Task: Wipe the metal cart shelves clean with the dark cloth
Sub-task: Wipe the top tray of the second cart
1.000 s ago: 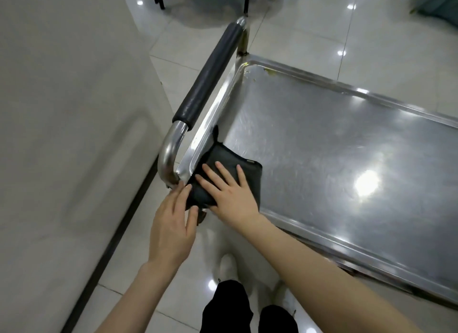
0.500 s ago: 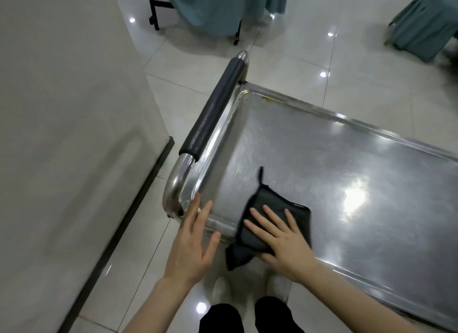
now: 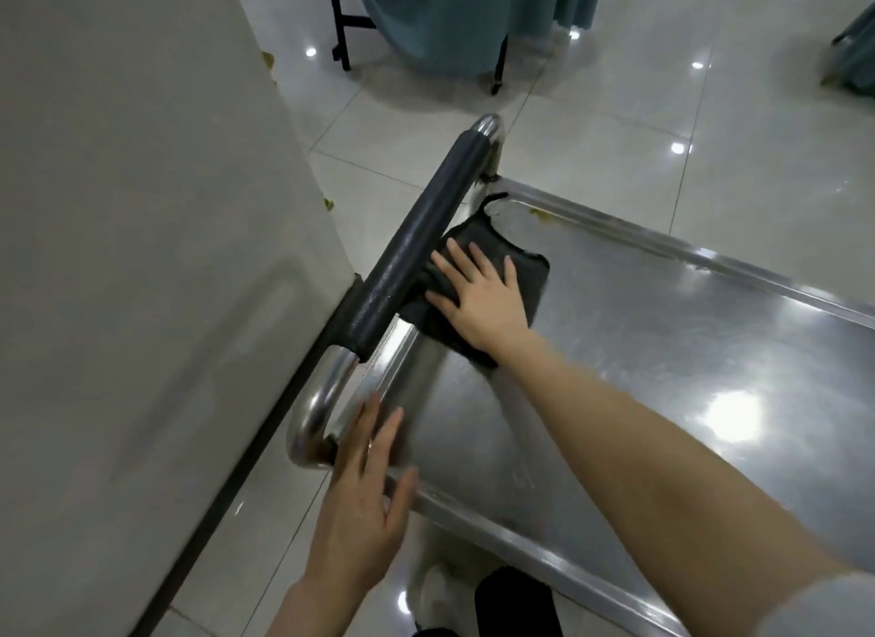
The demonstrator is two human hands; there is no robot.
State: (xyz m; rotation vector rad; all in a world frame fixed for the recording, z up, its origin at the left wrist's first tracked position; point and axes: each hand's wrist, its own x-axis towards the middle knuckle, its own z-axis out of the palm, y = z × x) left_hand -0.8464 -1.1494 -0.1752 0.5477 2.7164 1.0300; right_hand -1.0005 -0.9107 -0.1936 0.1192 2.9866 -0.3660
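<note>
The dark cloth (image 3: 532, 283) lies flat on the top shelf (image 3: 639, 352) of the metal cart, at the handle end and toward the far corner, with its left edge tucked beneath the black padded handle (image 3: 416, 257). A thin loop of the cloth trails toward the far rim. The right hand (image 3: 483, 305) presses down on the cloth, palm flat and fingers straight and spread, their tips pointing at the handle. The left hand (image 3: 364, 499) is at the near corner of the shelf, beside the bare steel bend of the handle. Its fingers are straight and slightly apart and hold nothing. They seem to rest on the rim, though blur makes the contact uncertain. A yellowish smear (image 3: 540, 214) sits just inside the far rim, near the cloth. A pale wall (image 3: 142, 257) stands close along the cart's left side. Glossy floor tiles (image 3: 615, 115) stretch beyond, where teal drapery (image 3: 450, 20) hangs over black legs.
</note>
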